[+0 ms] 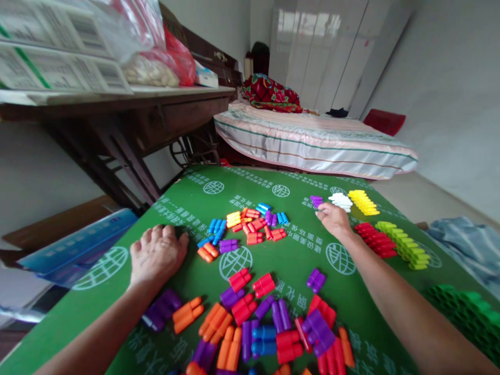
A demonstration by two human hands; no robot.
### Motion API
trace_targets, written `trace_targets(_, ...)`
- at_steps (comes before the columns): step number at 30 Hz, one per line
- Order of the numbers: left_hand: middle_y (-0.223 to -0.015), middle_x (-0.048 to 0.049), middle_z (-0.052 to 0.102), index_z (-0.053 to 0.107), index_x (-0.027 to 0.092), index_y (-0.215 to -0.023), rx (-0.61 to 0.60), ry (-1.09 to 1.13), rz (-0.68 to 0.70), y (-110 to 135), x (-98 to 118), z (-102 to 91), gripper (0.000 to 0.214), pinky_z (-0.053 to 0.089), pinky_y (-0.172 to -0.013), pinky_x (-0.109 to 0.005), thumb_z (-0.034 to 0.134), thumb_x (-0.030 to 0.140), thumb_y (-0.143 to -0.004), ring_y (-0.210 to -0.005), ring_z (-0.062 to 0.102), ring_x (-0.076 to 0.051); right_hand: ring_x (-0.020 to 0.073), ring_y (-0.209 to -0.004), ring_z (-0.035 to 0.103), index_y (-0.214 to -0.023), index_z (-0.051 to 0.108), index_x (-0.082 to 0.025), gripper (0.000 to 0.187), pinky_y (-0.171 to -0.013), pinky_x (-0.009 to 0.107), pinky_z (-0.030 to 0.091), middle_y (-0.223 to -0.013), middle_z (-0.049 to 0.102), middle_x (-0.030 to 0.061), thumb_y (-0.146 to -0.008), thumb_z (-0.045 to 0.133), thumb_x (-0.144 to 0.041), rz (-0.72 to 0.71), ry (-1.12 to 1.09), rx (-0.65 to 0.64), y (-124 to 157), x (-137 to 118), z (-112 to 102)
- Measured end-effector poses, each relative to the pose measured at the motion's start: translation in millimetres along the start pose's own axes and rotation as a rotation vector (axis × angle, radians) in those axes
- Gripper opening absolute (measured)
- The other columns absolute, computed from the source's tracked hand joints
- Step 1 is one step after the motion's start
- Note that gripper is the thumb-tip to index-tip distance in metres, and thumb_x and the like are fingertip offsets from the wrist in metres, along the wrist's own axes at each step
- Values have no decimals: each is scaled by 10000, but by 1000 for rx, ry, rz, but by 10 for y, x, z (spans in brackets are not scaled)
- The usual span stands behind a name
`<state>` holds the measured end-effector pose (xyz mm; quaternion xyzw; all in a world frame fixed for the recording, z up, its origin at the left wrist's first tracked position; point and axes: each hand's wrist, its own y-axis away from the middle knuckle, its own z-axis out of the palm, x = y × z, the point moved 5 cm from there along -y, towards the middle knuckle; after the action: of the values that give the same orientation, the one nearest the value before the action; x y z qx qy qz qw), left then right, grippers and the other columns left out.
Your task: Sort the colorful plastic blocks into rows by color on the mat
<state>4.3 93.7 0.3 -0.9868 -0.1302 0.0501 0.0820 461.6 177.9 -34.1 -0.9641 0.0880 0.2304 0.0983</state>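
Right hand [335,220] at a small purple ribbed plastic block [316,201], right of the frame's centre.
Whether its fingertips grip the block I cannot tell. Left of centre, the left hand [157,255] lies palm-down on the green printed tabletop [289,245], thumb spread. A white plastic row [341,202] lies just right of the block.
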Motion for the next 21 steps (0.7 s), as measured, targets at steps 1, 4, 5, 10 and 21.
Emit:
trace_targets(1,-1225,-204,545,549,102,-1103,3,2,-2,8,3,-4,536,379,-947,-487,215,474,-908,-1206,448,-372,200,-815,689,-1019,683,-236,260,-701,282,498,-931,746,36,-814,560,-339,-34,-53,-26,92,-26,11)
trace_targets(4,-1216,-209,553,566,97,-1101,23,28,-12,34,11,-21,509,379,-944,-494,263,451,-896,-1204,449,-375,186,-733,674,-927,693,-230,224,-679,275,497,-833,747,19,-790,579,-365,-138,-199,-159,386,-164,32)
trace_targets(5,-1211,-210,555,570,94,-1101,30,37,-16,43,13,-26,502,379,-942,-495,276,443,-892,-1199,451,-376,181,-714,667,-909,694,-229,224,-665,272,496,-815,745,15,-788,576,-377,-168,-224,-212,484,-232,26)
trace_targets(10,-1196,-209,562,573,89,-1110,49,48,-25,80,24,-33,493,376,-935,-482,292,428,-888,-1195,451,-367,164,-667,634,-890,700,-215,247,-616,247,473,-736,718,10,-777,573,-394,-290,-273,-389,916,-658,-95)
trace_targets(21,-1199,-218,571,584,93,-1134,67,85,-28,103,31,33,506,355,-924,-486,301,435,-892,-1170,451,-366,108,-583,541,-905,692,-222,175,-548,212,353,-669,648,-31,-807,564,-288,-599,-106,-565,1626,-1474,-241)
